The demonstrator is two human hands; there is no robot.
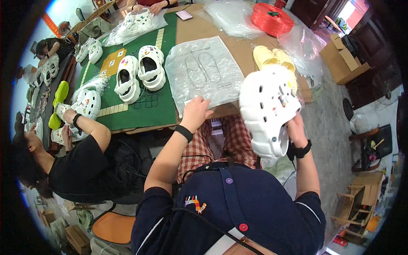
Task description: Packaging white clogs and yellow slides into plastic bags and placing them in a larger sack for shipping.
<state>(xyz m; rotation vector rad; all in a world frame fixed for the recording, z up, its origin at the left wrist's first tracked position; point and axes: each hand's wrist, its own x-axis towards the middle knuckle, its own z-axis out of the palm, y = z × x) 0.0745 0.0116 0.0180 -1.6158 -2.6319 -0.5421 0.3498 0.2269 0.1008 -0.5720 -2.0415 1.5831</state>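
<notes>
My right hand (pixel 296 127) grips a white clog (pixel 261 95) with vent holes and small charms, held up at the right over the table's near edge. Some of its fingers are hidden by the clog; whether a second clog is behind it I cannot tell. My left hand (pixel 197 114) has its fingers curled on the near edge of a clear plastic bag (pixel 231 68), which lies flat with shoe outlines printed on it. Left of the bag, two white clogs (pixel 151 68) with charms stand on a green mat (pixel 140 115).
Yellow clogs (pixel 261 55) stand behind the raised white one. Farther back are loose plastic bags (pixel 233 19), a red twine roll (pixel 272 20) and a phone (pixel 184 15). At the left a co-worker in black (pixel 80 170) handles white clogs. A cardboard box (pixel 344 59) is at the right.
</notes>
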